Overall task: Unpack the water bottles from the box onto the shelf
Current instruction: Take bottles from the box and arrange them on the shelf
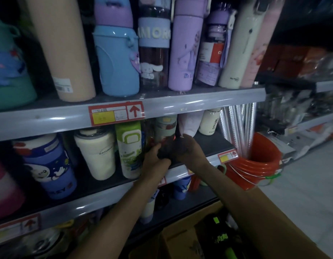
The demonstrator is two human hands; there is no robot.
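Note:
Both my hands meet at the front of the middle shelf point(105, 191), around a dark bottle point(164, 152) with red marks whose body is mostly hidden. My left hand point(152, 156) grips its left side with curled fingers. My right hand point(186, 148) cups its right side. The bottle stands between a green and white bottle point(129, 150) and a gap on the shelf's right part. At the bottom the open cardboard box point(180, 240) holds dark bottles with green lettering point(220, 237).
The upper shelf point(162, 107) carries tall pastel bottles. The middle shelf holds a cream bottle point(98, 152) and a blue cartoon bottle point(49, 165). A red bucket point(255, 161) with shiny rolls stands right of the shelving. Pale floor point(302, 184) lies to the right.

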